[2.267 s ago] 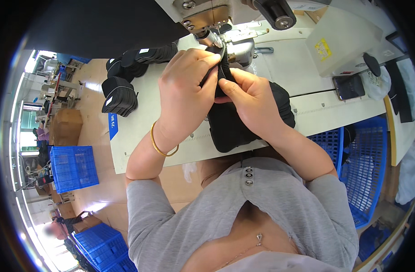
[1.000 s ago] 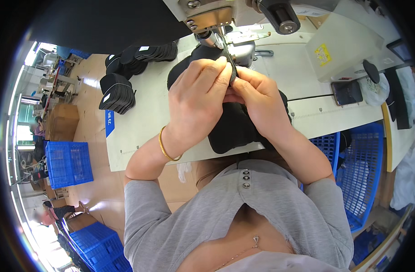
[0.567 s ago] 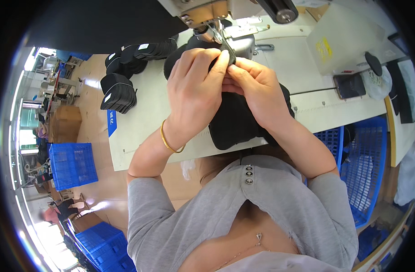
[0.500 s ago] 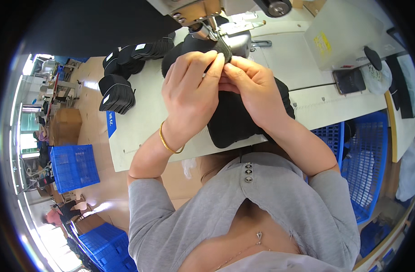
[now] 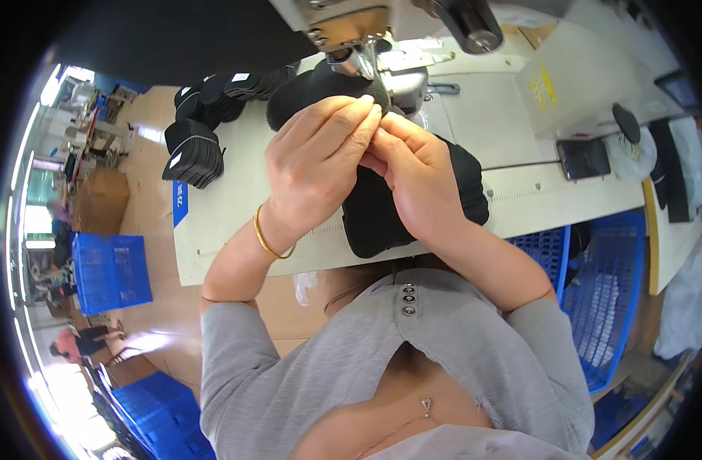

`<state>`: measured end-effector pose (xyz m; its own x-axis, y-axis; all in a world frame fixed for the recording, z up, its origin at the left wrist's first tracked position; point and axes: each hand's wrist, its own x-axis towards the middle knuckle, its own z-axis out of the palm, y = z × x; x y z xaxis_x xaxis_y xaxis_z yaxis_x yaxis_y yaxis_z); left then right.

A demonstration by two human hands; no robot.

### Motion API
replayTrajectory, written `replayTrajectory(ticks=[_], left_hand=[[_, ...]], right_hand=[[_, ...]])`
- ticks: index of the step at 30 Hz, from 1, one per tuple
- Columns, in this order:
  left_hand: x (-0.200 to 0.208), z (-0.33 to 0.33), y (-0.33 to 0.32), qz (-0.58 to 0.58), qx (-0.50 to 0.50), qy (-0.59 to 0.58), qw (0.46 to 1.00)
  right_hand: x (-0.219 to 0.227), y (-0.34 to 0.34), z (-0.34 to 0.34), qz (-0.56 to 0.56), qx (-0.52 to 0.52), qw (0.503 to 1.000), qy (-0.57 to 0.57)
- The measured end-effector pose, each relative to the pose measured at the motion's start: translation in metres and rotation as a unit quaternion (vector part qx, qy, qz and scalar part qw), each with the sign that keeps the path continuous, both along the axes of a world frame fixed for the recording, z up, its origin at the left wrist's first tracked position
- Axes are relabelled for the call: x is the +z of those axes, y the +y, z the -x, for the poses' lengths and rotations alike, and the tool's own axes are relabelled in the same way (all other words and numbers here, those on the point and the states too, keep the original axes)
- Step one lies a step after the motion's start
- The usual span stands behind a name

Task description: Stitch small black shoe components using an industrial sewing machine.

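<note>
A sewing machine head (image 5: 355, 57) stands over the pale worktable. Under its needle area lies a black, thick fabric piece (image 5: 313, 86) with a rounded edge. My left hand (image 5: 316, 161) bends over the near side of this piece, thumb and fingers pinched together on its edge. Beside it, touching at the fingertips, my right hand (image 5: 420, 176) pinches the same edge just right of the needle. The fingers hide exactly how the edge is held. Below my hands, more black fabric pieces (image 5: 374, 222) lie at the table's front edge.
Bundles of black pieces (image 5: 194, 149) sit on the table's left side. A dark phone-like device (image 5: 583, 159) and a plastic bag (image 5: 634, 157) are at the right. Blue crates (image 5: 608, 291) stand below right, another blue crate (image 5: 112, 272) on the floor at left. A person sits far left.
The view has shifted slightly. More of the black fabric piece shows left of the needle, and its edge has turned a little at the machine. Both hands keep their pinch.
</note>
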<state>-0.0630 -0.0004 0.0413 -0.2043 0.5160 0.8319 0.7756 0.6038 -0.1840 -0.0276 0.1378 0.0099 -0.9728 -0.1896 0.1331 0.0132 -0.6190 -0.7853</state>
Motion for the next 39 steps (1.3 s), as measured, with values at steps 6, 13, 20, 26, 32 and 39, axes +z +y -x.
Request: replayTrajectory(ticks=[6, 13, 20, 26, 32, 39], left_hand=[[0.011, 0.002, -0.007, 0.040, -0.017, -0.018, 0.999], [0.014, 0.021, -0.016, 0.078, -0.034, 0.018, 0.996], [0.015, 0.021, -0.011, 0.083, -0.026, 0.024, 0.996], [0.014, 0.022, -0.011, 0.074, -0.012, 0.029, 0.997], [0.013, 0.022, -0.005, 0.065, -0.002, 0.046, 0.997], [0.008, 0.017, 0.008, 0.030, 0.042, 0.018, 0.998]], right_hand=[[0.007, -0.006, 0.000, 0.044, 0.021, 0.999, -0.013], [0.008, -0.015, 0.008, 0.092, 0.034, 0.995, -0.028], [0.012, -0.017, 0.010, 0.132, 0.036, 0.990, -0.039], [0.016, -0.019, 0.012, 0.137, 0.034, 0.988, -0.055], [0.016, -0.016, 0.012, 0.121, 0.039, 0.991, -0.051], [0.019, -0.007, 0.007, 0.088, 0.035, 0.992, -0.079]])
